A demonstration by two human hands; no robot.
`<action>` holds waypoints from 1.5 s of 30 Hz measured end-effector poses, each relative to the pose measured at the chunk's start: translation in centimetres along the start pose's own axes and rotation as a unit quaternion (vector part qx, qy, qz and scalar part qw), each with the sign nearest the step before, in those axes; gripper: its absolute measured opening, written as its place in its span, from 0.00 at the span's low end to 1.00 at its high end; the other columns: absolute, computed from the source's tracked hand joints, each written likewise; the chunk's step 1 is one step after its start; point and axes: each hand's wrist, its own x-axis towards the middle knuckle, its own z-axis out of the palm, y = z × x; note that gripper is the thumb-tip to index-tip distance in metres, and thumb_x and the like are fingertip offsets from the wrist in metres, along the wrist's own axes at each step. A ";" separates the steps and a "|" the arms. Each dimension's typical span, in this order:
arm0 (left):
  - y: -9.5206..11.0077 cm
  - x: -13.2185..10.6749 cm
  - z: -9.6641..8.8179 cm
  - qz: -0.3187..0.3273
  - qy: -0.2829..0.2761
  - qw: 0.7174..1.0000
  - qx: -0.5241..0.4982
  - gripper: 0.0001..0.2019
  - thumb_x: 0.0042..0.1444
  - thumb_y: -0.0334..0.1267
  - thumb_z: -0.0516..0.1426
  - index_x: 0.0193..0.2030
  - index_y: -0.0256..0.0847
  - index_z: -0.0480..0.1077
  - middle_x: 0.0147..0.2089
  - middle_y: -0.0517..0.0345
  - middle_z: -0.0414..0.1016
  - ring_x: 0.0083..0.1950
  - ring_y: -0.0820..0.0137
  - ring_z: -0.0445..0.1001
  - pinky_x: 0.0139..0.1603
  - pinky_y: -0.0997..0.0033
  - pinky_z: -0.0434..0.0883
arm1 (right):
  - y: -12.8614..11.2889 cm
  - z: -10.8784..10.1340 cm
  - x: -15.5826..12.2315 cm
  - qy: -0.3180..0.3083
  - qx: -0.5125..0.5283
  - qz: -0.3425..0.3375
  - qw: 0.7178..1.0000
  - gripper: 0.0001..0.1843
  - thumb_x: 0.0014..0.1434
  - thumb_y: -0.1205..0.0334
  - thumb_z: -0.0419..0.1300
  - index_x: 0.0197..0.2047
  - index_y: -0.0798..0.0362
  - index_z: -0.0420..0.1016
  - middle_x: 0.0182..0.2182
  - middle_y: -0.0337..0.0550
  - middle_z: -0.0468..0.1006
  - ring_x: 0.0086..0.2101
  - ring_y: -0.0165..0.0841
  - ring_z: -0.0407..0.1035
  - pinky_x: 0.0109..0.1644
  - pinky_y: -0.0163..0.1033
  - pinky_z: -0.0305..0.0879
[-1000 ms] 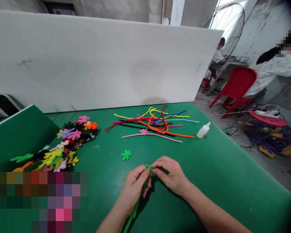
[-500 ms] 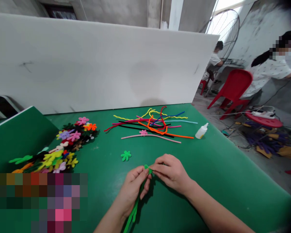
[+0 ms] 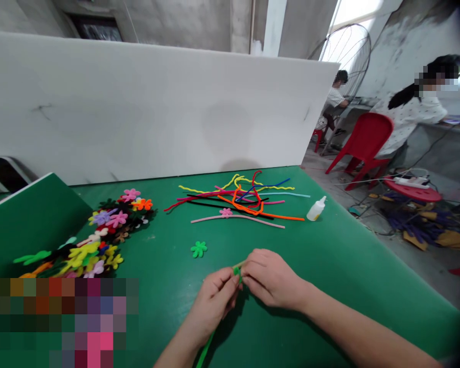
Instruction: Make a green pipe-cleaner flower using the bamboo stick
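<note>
My left hand [image 3: 219, 295] is closed in a pinch on a green pipe cleaner [image 3: 236, 272], bent into a small loop or bunch at the fingertips. Its long tail [image 3: 206, 348] trails below the palm toward the front edge of the picture. Fingers of my right hand [image 3: 270, 278] press together on the same small green end, touching the left fingertips. Something thin and pale, possibly a stick, shows between the two hands; I cannot make it out. Just beyond them a finished green pipe-cleaner flower [image 3: 199, 249] lies on the table.
Loose coloured pipe cleaners [image 3: 237, 219] lie across the back of the green table [image 3: 329, 286], with a pink flower [image 3: 226, 212] among them. A white glue bottle [image 3: 316, 209] stands to their right. Many fuzzy flowers [image 3: 82, 254] are heaped at left. A white board [image 3: 157, 112] rises behind.
My right hand has closed in further over the green end, its fingers more curled. Both hands sit slightly lower in the picture, and less of the green tail shows.
</note>
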 end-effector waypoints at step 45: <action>0.0 0.0 0.8 0.035 0.085 0.988 -0.120 0.12 0.55 0.42 0.51 0.25 0.36 0.65 0.16 0.65 0.65 0.14 0.80 0.58 0.17 0.80 0.56 | 0.0 0.4 2.7 0.043 0.456 0.312 0.833 0.13 0.50 0.58 0.54 0.20 0.55 0.62 0.17 0.32 0.57 0.20 0.25 0.50 0.25 0.32 0.47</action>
